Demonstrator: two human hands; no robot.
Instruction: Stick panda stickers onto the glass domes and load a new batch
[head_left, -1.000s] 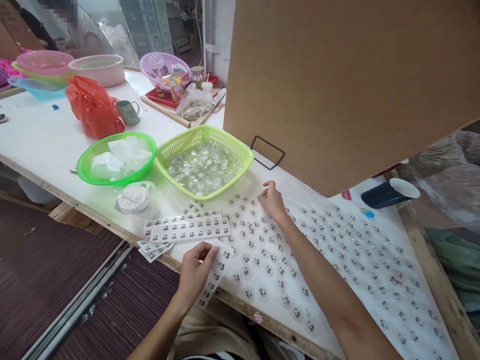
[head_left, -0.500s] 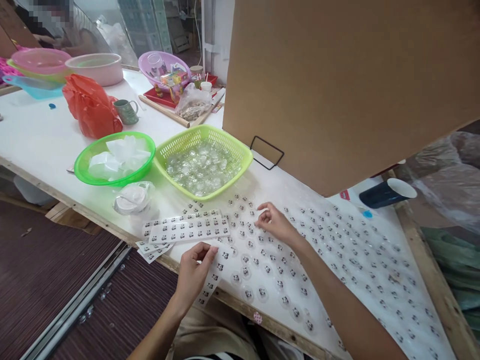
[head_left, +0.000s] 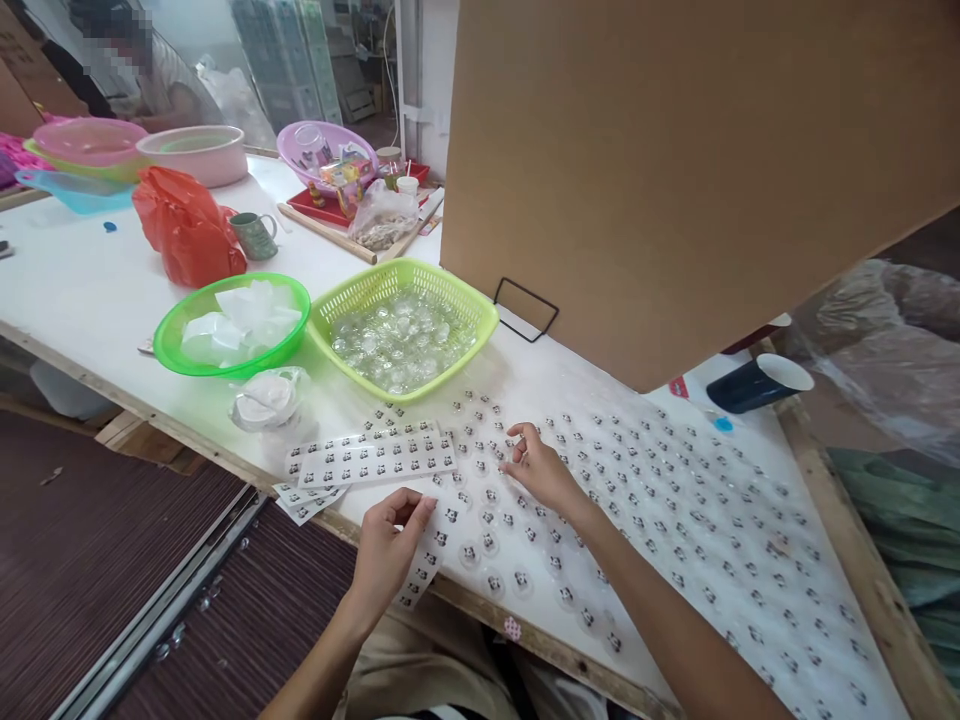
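The left hand pinched the sticker strip between thumb and forefinger beside the wooden table edge; the strip's long axis slanted from near those fingertips down and leftward. The right hand, fingers loosely curled, was over the clear panda-printed discs, so the strip lay to its left and nearer the person, with the left hand the closer. Whether the right fingertips held or touched a disc could not be told. The left hand hid part of the strip; farther right, glare blurred the discs' outlines
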